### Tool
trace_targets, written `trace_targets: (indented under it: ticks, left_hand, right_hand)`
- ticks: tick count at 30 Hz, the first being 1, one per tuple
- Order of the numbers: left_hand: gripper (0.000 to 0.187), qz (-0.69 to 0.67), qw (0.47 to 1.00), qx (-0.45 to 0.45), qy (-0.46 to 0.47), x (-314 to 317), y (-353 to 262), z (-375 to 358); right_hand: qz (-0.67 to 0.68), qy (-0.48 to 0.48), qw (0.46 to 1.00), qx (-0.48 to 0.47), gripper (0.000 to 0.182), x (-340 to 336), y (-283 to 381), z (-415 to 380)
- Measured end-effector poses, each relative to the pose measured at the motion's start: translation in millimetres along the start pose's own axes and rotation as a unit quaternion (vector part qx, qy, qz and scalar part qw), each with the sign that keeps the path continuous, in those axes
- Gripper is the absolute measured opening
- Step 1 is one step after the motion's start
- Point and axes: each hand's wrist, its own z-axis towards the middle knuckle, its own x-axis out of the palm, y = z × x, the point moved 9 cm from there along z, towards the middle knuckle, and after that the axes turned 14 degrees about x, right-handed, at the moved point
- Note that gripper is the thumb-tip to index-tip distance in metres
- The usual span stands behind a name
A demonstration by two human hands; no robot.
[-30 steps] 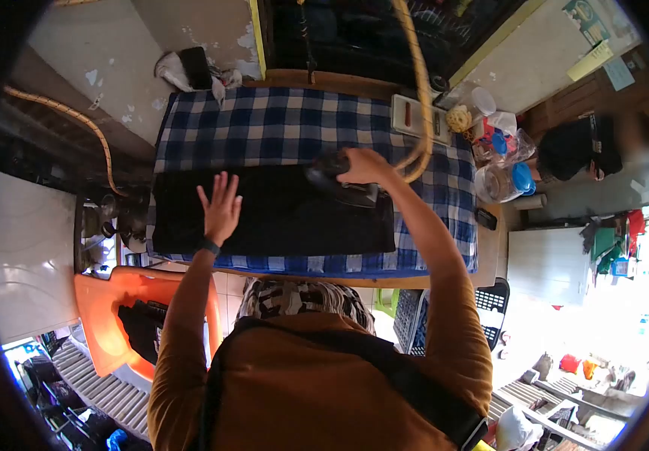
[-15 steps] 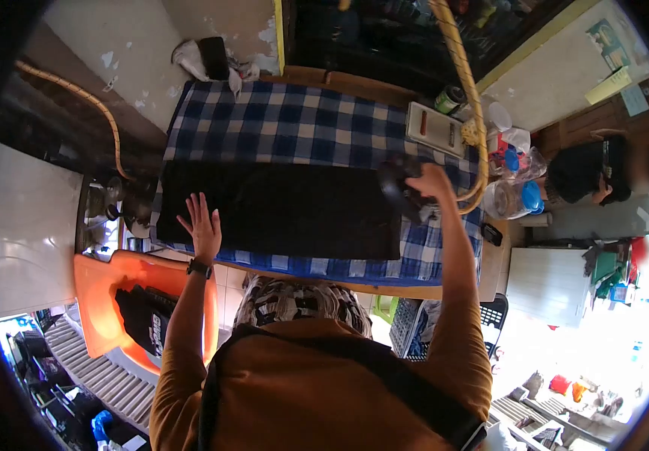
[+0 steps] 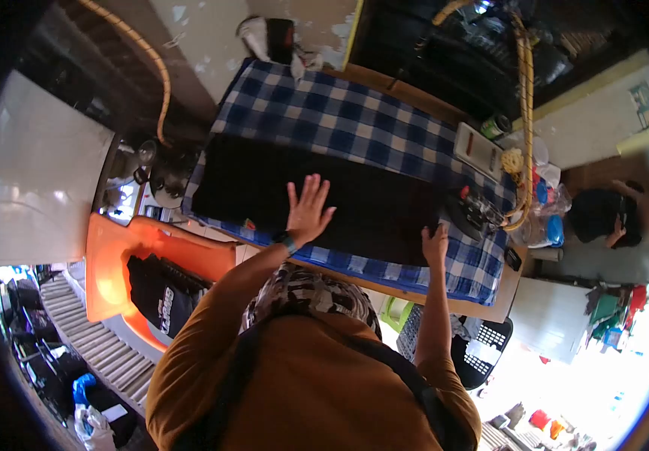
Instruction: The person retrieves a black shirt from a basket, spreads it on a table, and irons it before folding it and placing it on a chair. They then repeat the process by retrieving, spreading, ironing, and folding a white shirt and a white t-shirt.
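A long folded black garment [image 3: 264,180] lies flat across a blue-and-white checked cloth [image 3: 339,105] on the table. My left hand [image 3: 309,209] rests on the garment near its middle, palm down and fingers spread. At the garment's right end, my right hand [image 3: 435,244] has its fingers closed at the near corner; the fingertips are small and partly hidden. Just beyond that hand stands a dark iron [image 3: 471,214] with a red part on top, apart from my fingers, on the checked cloth.
A yellow hose [image 3: 526,120] hangs down on the right towards the iron. A tray [image 3: 478,152], a can [image 3: 496,126] and plastic containers sit at the far right. An orange chair [image 3: 110,259] at the left holds dark folded clothes [image 3: 163,297]. Another person [image 3: 602,218] is at the far right.
My right hand has let go of the iron and moved to the garment's near right corner. My left hand has slid right, towards the garment's middle. The view has turned.
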Motion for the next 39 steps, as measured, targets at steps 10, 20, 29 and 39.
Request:
trace_targets:
  ticks: [10,20,29,39]
  left_hand:
    - [0.073,-0.534,0.839,-0.084,0.053,-39,29,9]
    - [0.049,-0.819,0.400,-0.329,-0.248,24,303,-139]
    - [0.045,-0.793,0.398,-0.421,-0.189,-15,323,-146]
    - [0.059,-0.624,0.727,-0.284,-0.047,3,185,-101]
  right_hand:
    - [0.192,0.057,0.961,-0.192,0.037,-106,332,-106]
    - [0.165,0.124,0.957,-0.205,0.039,52,359,-101]
    - [0.079,0.056,0.992,0.082,0.062,146,278,-97]
    - [0.086,-0.137,0.986,-0.026,0.055,-10,202,-76]
